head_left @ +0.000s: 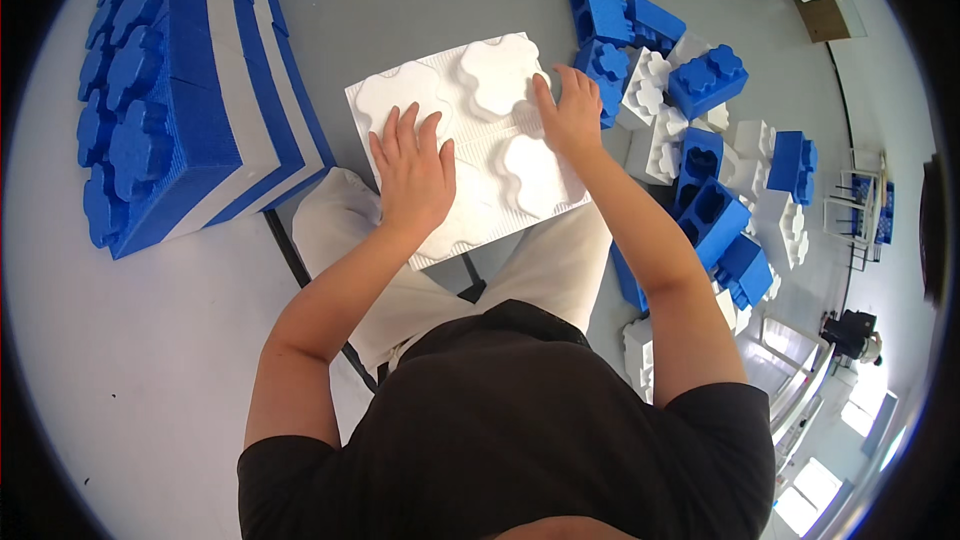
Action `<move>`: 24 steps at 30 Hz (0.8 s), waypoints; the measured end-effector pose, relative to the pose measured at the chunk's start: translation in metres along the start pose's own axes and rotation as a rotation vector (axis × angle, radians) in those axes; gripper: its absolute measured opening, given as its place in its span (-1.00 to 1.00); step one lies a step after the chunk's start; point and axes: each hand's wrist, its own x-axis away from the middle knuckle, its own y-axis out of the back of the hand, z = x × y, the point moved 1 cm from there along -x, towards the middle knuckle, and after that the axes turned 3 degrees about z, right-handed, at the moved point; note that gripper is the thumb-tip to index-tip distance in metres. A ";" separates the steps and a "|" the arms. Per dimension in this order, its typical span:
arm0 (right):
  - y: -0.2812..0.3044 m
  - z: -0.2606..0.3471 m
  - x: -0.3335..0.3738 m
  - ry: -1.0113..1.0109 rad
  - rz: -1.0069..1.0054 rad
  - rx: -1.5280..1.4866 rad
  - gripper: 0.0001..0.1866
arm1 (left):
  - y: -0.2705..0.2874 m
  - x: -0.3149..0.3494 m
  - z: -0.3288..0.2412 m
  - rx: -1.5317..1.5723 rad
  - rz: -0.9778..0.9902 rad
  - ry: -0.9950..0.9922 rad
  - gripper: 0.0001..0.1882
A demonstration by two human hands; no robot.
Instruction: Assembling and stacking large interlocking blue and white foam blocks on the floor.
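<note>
White block, ribbed, lobed studs: above the person's trouser legs | left hand: fingers splayed on top, unclenched | right hand: at right edge, grip cannot be told | hollow blue block: in scattered pile, right | grey floor beyond far edge

Bright light, windows glaring at lower right, fisheye curvature, dark corners, faint shadows on white block
</note>
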 end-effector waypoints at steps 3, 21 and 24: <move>-0.001 0.007 0.002 0.036 0.045 0.006 -0.42 | -0.001 0.004 0.007 -0.002 -0.011 0.046 -0.55; -0.008 0.005 0.009 0.101 -0.073 0.029 -0.49 | -0.008 0.010 0.011 0.049 -0.052 0.075 -0.59; -0.007 0.007 0.009 0.123 -0.100 0.028 -0.49 | -0.005 0.006 0.012 0.105 -0.091 0.056 -0.60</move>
